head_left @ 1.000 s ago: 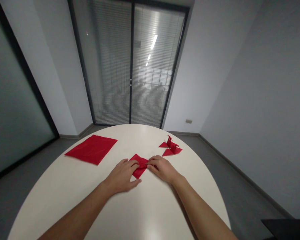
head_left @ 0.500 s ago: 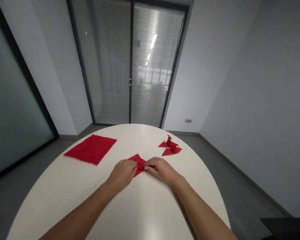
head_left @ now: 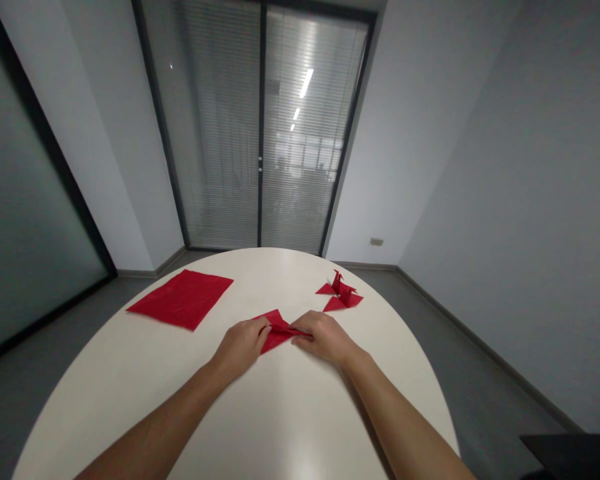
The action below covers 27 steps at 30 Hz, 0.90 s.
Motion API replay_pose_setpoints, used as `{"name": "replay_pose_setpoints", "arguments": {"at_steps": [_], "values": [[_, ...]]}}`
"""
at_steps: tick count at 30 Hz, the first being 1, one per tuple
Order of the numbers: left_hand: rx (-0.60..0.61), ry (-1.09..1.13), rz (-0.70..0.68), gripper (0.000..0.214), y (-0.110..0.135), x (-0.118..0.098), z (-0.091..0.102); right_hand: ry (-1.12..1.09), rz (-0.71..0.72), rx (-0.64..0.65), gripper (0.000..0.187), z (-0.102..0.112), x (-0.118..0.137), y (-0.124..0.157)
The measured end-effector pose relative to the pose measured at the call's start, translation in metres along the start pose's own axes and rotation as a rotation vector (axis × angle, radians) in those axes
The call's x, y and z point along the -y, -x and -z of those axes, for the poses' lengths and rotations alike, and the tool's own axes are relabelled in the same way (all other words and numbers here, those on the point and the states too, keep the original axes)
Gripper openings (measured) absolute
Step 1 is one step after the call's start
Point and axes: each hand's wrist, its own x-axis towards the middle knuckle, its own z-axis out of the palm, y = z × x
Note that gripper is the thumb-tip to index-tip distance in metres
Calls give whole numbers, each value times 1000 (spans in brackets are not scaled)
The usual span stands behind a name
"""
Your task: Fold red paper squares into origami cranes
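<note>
A partly folded piece of red paper (head_left: pixel 279 331) lies on the table between my two hands. My left hand (head_left: pixel 241 343) is closed on its left side, thumb and fingers pinching a raised fold. On the other side, my right hand (head_left: pixel 324 338) grips the narrow right end of the paper, with the fingertips above and the thumb below. My fingers hide both ends of the paper. Beyond my right hand stand two red paper cranes (head_left: pixel 339 293), close together with their wings spread.
A flat red sheet of paper (head_left: pixel 183 300) lies at the left of the round white table (head_left: pixel 240 427). Glass doors with blinds (head_left: pixel 260 133) are behind the table. At the lower right is a black object (head_left: pixel 575 453), partly cut off.
My left hand has shifted slightly left, and its fingers have closed more tightly. A narrow red point of the paper now shows between my right thumb and fingers. The cranes stay put.
</note>
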Motion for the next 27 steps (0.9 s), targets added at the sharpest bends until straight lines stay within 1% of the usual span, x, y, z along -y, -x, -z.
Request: {"name": "replay_pose_setpoints", "arguments": {"at_steps": [3,6,9,12,15,17,19,21,22,24,27], "values": [[-6,39,-30,30,2,-1,0,22,-24,-14,23,-1,0,-1],[-19,56,-91,24,5,-3,0,48,-55,-25,23,-1,-1,-2],[-21,21,-147,31,7,-5,-2,54,-81,-53,23,0,-1,-1],[-18,-1,-135,29,7,-4,-6,-3,-118,-91,22,2,-1,-1],[-30,38,-95,35,4,-4,-6,-169,-174,-146,19,0,-4,-1],[-53,88,-56,28,3,-5,-3,-327,-219,-219,19,-3,-6,-2],[-91,154,-9,22,2,-7,1,-492,-269,-313,31,-8,-10,-5],[-141,241,33,23,1,-10,3,-671,-312,-390,52,-16,-13,-8],[-164,295,51,24,1,-11,4,-777,-306,-416,59,-19,-15,-9],[-192,427,83,25,0,-12,3,-955,-294,-397,61,-26,-16,-12],[-191,618,119,28,-2,-15,0,-1062,-293,-328,48,-33,-13,-14]]}}
